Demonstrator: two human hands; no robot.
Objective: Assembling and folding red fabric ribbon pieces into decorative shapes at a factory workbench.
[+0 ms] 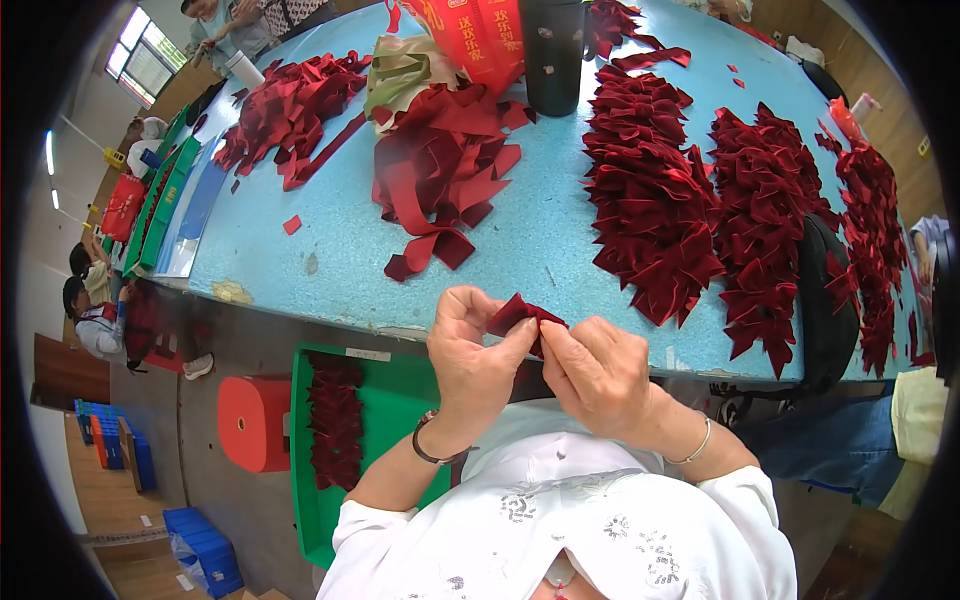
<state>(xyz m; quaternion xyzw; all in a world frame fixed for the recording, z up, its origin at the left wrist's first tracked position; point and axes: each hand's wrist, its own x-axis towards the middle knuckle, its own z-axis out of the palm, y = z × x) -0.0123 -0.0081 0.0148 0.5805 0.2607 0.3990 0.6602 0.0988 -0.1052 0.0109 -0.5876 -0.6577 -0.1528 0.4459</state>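
Velvet-red ribbon (522, 315) is sitting pinched between both hands just off the near edge of the blue table (300, 250), and I am reading it as one bow in the middle of being folded. My left hand (470, 360) is closing thumb and fingers on the left end of the piece, and my right hand (600, 375) is pressing its fingertips against the right end, so both grips are shut on the same small fold; the ribbon is poking up above the fingertips, with its lower part hidden behind them. Judging how far along things are: three thick rows of finished bows (650, 200) are lying on the table beyond my right hand, and more are filling the green tray (395, 400) below the table edge, beside my left forearm, so a large share looks done. What is left, as far as I can tell, is the loose ribbon heap (440, 175) lying on the table beyond my left hand, and a second heap (290, 110) farther back toward the table's far left corner. A black cylinder (552, 55) is standing at the far side of the table between the heap and the rows. Whether the piece in hand is nearly finished I cannot tell, since the fingers are covering most of it.
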